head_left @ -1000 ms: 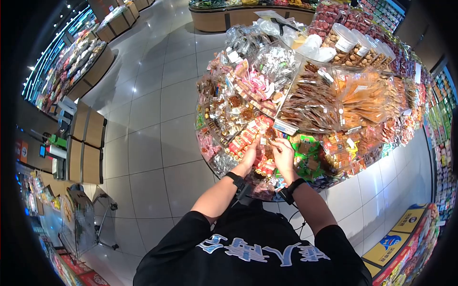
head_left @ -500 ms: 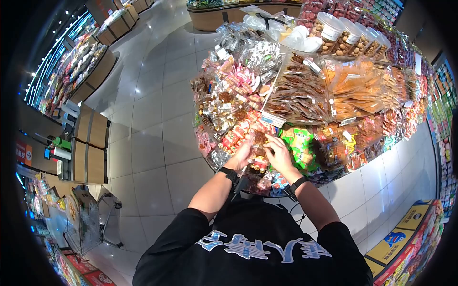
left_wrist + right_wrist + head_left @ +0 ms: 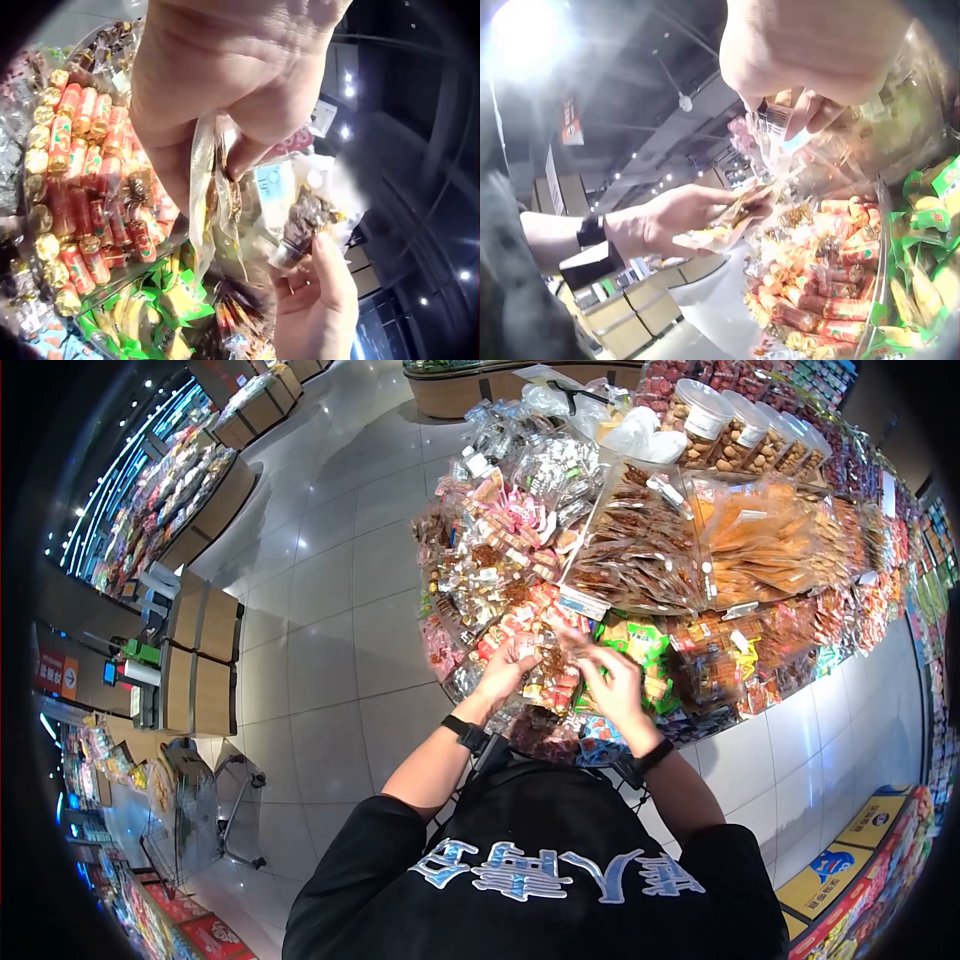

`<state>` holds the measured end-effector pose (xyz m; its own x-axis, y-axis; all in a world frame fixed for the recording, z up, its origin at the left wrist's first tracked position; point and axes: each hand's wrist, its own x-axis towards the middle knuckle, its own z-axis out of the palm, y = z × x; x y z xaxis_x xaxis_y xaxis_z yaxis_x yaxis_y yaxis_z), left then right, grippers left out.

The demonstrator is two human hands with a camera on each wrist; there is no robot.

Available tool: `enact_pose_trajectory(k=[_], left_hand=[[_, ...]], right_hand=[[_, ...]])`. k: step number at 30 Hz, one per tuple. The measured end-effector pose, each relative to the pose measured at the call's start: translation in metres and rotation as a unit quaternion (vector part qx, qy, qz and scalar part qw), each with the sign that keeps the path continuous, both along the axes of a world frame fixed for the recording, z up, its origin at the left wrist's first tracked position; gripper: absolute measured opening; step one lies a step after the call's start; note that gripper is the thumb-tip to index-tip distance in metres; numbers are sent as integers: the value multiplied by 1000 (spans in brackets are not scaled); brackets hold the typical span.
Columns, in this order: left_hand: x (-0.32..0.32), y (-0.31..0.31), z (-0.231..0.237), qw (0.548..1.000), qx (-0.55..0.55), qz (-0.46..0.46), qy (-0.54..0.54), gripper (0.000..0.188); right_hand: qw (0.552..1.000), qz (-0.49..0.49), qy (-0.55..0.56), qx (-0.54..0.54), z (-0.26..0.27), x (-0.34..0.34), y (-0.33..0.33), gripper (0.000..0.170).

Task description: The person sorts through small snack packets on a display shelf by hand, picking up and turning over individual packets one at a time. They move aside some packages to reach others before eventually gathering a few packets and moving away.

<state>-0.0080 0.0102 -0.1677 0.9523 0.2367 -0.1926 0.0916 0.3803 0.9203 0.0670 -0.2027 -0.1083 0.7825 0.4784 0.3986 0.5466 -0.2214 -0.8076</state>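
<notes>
In the left wrist view the left hand [image 3: 232, 67] pinches clear packets [image 3: 206, 202] hanging edge-on between thumb and fingers. Beside it the right hand [image 3: 319, 311] grips a clear packet with dark brown contents [image 3: 307, 217] and a pale blue label. The right wrist view shows the left hand [image 3: 675, 217] around its packets [image 3: 724, 229], and the right hand [image 3: 817, 52] above, pinching a small packet with a barcode [image 3: 776, 120]. From the head view both hands, left [image 3: 508, 672] and right [image 3: 612, 685], are close together above red rolls with gold ends [image 3: 75, 150].
Green-and-yellow packets [image 3: 640, 655] lie right of the rolls. Behind are bags of brown strips [image 3: 640, 550] and orange strips [image 3: 765, 545], with lidded tubs [image 3: 705, 415] at the back. A wooden counter [image 3: 200, 650] stands left across the tiled floor [image 3: 310, 620].
The right hand has shifted slightly right, away from the left hand, and looks blurred at the fingers. The left hand stays over the rolls with its packets. The head view has shifted slightly.
</notes>
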Motion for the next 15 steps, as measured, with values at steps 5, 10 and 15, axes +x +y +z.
enact_pose_trajectory(k=[5,10,15], left_hand=[[-26,17,54,999,-32,-17,6,38],[-47,24,93,996,-85,13,8,37],[-61,29,104,997,-73,30,14,33]], right_hand=[[971,-2,194,142,1,20,-34,23],[950,34,260,172,76,58,-55,25],[977,60,179,100,128,106,-68,29]])
